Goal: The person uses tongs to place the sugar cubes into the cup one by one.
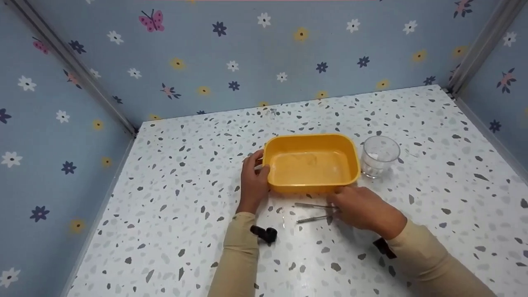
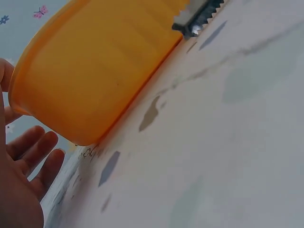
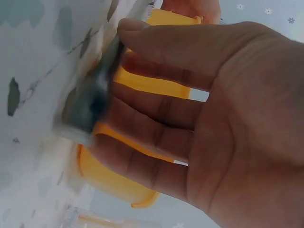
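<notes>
A yellow plastic tub [image 1: 311, 189] stands upright on the speckled table. My left hand [image 1: 253, 179] rests against its left end with thumb and fingers at the rim; in the left wrist view several fingers [image 2: 40, 152] hang relaxed and apart from the wall. In front of the tub my right hand [image 1: 365, 208] pinches metal tongs [image 1: 315, 205] between thumb and index finger. Their two arms point left with a gap between them, low over the table. One serrated end [image 2: 192, 21] shows in the left wrist view. In the right wrist view the tongs [image 3: 95, 90] are blurred.
A clear drinking glass [image 1: 380, 154] stands close to the right end of the tub, with something whitish and clear low inside. Flower-patterned panels [image 1: 264, 53] wall in the white speckled table [image 1: 185, 231] at the back and both sides.
</notes>
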{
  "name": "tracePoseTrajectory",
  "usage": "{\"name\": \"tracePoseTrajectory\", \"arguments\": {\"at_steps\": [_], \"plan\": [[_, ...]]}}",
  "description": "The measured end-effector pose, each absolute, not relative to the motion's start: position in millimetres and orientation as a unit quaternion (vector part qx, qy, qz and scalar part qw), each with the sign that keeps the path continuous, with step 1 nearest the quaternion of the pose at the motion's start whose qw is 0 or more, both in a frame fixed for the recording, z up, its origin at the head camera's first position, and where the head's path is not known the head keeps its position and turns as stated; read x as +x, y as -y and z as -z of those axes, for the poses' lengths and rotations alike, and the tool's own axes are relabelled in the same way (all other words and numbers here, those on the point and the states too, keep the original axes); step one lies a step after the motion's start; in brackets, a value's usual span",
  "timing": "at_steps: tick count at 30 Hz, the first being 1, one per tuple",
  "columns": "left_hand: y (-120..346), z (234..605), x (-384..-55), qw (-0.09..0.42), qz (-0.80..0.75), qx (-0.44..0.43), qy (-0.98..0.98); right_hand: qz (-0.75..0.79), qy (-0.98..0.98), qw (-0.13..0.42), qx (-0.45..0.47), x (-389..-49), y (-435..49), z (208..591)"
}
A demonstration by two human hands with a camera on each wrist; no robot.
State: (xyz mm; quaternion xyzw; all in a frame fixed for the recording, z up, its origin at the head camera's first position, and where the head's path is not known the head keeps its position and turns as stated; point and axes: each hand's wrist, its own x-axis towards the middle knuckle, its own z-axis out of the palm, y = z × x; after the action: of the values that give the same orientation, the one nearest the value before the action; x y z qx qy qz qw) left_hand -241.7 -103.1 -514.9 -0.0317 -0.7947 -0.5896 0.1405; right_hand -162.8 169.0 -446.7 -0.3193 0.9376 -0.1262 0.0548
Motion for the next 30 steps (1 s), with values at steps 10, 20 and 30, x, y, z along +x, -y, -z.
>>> {"name": "tracePoseTrajectory", "arguments": {"at_steps": [10, 20, 30], "plan": [[113, 501, -241, 0.139, 0.574, -0.02, 0.807, 0.213, -0.907, -0.035, -0.361, -187, -177, 427], [104, 495, -244, 0.093, 0.552, -0.036, 0.828, 0.291, -0.885, -0.162, -0.324, -214, -191, 414], [118, 487, -253, 0.072, 0.533, -0.023, 0.843, 0.215, -0.923, -0.11, -0.299, -232, -190, 389]]}}
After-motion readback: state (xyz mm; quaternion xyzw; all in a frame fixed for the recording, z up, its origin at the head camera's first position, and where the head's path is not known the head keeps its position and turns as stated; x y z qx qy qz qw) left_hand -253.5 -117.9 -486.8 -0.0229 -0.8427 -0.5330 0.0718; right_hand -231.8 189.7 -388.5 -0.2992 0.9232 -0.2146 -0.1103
